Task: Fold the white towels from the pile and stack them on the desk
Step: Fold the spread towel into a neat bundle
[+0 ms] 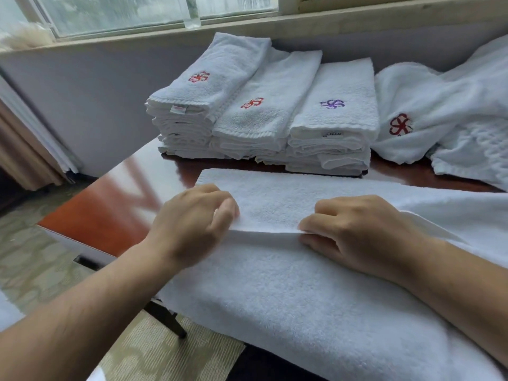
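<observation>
A white towel [275,292] lies spread over the near part of the reddish-brown desk [90,215], its near edge hanging off the front. A folded-over flap of it covers the far half. My left hand [192,224] and my right hand [354,229] both pinch the flap's near edge, thumbs under, fingers curled on top. Behind stand three stacks of folded white towels: left stack [192,105] and middle stack [261,114] topped with red flower logos, right stack [332,125] with a purple one. The unfolded pile [445,116] lies at the far right.
A grey wall and a window sill [247,26] run behind the desk, with a clear bottle [192,15] on the sill. The desk's left edge drops to patterned carpet [41,257]. A dark chair or desk leg [167,320] shows below the towel.
</observation>
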Motion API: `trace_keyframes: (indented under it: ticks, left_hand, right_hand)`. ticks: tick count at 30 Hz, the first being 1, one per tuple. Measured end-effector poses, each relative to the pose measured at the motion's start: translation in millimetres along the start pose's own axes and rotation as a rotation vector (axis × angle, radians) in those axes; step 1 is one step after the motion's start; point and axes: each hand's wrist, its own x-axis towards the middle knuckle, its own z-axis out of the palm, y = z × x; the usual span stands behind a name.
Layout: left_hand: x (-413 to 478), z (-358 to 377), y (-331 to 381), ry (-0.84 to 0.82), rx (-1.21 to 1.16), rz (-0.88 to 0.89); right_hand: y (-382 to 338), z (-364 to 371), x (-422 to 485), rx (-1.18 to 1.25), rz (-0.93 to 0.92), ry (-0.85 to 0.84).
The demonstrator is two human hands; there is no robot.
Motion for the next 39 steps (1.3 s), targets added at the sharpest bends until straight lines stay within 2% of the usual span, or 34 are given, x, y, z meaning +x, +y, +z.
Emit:
trace_keyframes:
  ticks: [2,6,8,12,17,20,24,28,29,33,35,38,39]
  left_hand:
    - [0,2,13,-0.016,0.051,-0.031]
    - [-3,17,31,-0.180,0.119,0.074]
    - [-8,23,27,-0.207,0.123,0.127]
    - [-10,27,17,-0.120,0.004,0.246]
    - [-1,26,23,0.031,-0.037,0.413]
    - [2,24,22,0.030,-0.026,0.437]
    - [0,25,29,-0.040,0.011,0.296]
    - [-1,40,85,-0.058,0.004,0.408]
    - [0,45,102,-0.064,0.001,0.443]
    - [10,56,134,0.001,-0.004,0.464]
    - [13,58,132,-0.028,0.001,0.478]
    - [15,58,130,-0.092,0.031,0.473]
    - [16,58,133,-0.100,0.056,0.445]
  right_hand:
    - [-1,-1,1,-0.002,0.009,0.001]
    - [-7,-6,-4,-0.058,0.118,0.003]
    - [-8,-12,-18,-0.132,0.212,0.026]
    - [-8,-28,-58,-0.273,0.477,0.113]
    - [-6,-43,-84,-0.393,0.709,0.087]
    - [-9,-43,-87,-0.397,0.710,0.105]
    - [-12,-47,-90,-0.251,0.585,0.162]
    - [-15,-54,-92,-0.223,0.504,0.078]
    - [-13,-55,-94,-0.248,0.554,0.054]
    - [-4,-72,-103,-0.312,0.954,-0.137]
    - [-1,-80,-110,-0.350,0.962,-0.119]
    - [-1,-85,-122,-0.396,0.915,0.012]
    - [0,-86,-125,-0.403,0.945,-0.014]
